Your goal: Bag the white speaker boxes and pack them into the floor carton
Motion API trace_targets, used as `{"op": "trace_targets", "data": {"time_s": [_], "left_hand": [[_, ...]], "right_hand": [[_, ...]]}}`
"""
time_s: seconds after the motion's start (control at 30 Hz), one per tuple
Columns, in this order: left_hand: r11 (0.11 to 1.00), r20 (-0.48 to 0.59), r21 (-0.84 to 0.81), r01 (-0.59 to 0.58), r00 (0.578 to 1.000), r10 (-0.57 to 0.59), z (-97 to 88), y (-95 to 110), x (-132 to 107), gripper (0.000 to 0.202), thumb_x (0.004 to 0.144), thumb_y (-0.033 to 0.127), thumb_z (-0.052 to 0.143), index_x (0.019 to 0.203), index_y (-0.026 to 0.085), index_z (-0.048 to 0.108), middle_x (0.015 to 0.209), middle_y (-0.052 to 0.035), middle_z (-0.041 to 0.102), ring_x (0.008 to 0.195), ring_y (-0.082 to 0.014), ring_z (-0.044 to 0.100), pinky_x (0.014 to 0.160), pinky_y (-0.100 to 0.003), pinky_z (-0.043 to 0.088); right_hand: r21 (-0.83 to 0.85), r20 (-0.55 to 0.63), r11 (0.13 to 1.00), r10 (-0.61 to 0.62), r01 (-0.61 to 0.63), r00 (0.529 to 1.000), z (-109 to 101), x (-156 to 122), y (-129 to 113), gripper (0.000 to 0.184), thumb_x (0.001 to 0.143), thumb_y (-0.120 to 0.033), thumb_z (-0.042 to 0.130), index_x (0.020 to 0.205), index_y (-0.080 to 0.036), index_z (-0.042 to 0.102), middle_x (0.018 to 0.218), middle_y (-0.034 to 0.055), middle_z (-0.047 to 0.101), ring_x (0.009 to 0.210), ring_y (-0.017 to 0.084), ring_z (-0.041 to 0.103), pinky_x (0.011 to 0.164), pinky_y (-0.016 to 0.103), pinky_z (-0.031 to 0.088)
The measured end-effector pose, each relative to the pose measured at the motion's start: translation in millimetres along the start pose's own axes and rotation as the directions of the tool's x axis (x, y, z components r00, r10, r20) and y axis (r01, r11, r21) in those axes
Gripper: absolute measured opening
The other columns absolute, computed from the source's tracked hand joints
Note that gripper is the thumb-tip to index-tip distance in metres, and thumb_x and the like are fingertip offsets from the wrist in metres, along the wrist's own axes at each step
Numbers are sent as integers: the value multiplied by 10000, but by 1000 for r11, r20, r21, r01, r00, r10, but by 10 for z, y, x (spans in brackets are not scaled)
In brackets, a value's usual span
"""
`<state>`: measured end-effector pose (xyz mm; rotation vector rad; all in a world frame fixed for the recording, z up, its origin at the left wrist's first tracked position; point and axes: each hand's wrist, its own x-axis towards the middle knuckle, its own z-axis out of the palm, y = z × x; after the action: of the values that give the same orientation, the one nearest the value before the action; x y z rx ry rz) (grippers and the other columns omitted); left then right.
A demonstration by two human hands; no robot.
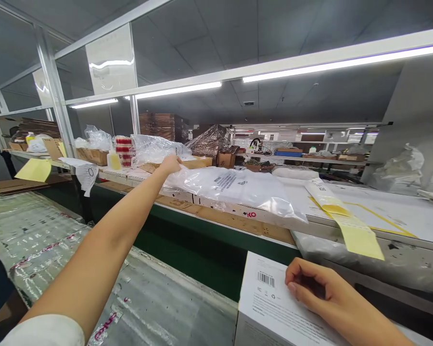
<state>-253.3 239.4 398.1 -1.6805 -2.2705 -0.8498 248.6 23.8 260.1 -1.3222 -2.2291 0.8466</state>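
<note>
My left hand [171,164] reaches far out to the shelf, fingers closed at the corner of a clear plastic bag [238,185] with printed text. The bag lies flat along the shelf's front edge, something white showing through it. My right hand [317,288] rests over a white box [267,298] with a barcode and small print. Its fingers are curled, thumb and forefinger tips close together, and no object shows between them. The box stands at the lower right, partly covered by my right hand and forearm.
Beyond the bag lie more crumpled plastic bags [159,146], a squeeze bottle [113,159] and red-and-white rolls [124,150]. Yellow paper slips [357,235] hang over the shelf edge. A metal post [54,91] rises at left. Below the shelf runs a green belt [187,245].
</note>
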Motion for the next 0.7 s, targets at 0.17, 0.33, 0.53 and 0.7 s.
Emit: {"op": "trace_targets", "data": {"time_s": [0.17, 0.33, 0.53, 0.7], "left_hand": [[994, -44, 73, 81, 996, -78, 1, -113, 2, 370, 1015, 425, 748, 1268, 156, 725, 1267, -112, 758, 1162, -266, 736, 1016, -481, 613], [988, -113, 131, 86, 991, -71, 29, -188, -64, 389, 1024, 454, 640, 1128, 116, 800, 1112, -238, 811, 1118, -388, 759, 968, -486, 576], [979, -283, 175, -103, 947, 150, 13, -57, -231, 440, 1085, 317, 411, 1180, 136, 800, 1388, -274, 715, 1405, -450, 580, 1199, -620, 315], [979, -356, 87, -184, 912, 203, -93, 147, -148, 403, 1086, 311, 427, 1200, 142, 774, 1323, -222, 737, 1275, -380, 652, 1097, -487, 435]], "right_hand": [[1, -2, 1000, 31, -31, 1000, -5, 1, -38, 345, 969, -561, 537, 952, -248, 681, 925, 34, 664, 899, 237, 559, 778, 313, 441], [7, -7, 999, 35, -35, 999, -4, -5, -8, 343, 993, -555, 524, 960, -258, 693, 946, 30, 683, 912, 237, 578, 787, 307, 450], [9, -13, 999, 50, -50, 999, 1, 4, -30, 338, 954, -563, 561, 943, -255, 700, 914, 30, 668, 885, 233, 561, 760, 302, 440], [20, -22, 999, 30, -29, 999, -4, 5, -63, 330, 940, -543, 579, 909, -237, 698, 884, 30, 670, 862, 224, 562, 751, 299, 442]]}}
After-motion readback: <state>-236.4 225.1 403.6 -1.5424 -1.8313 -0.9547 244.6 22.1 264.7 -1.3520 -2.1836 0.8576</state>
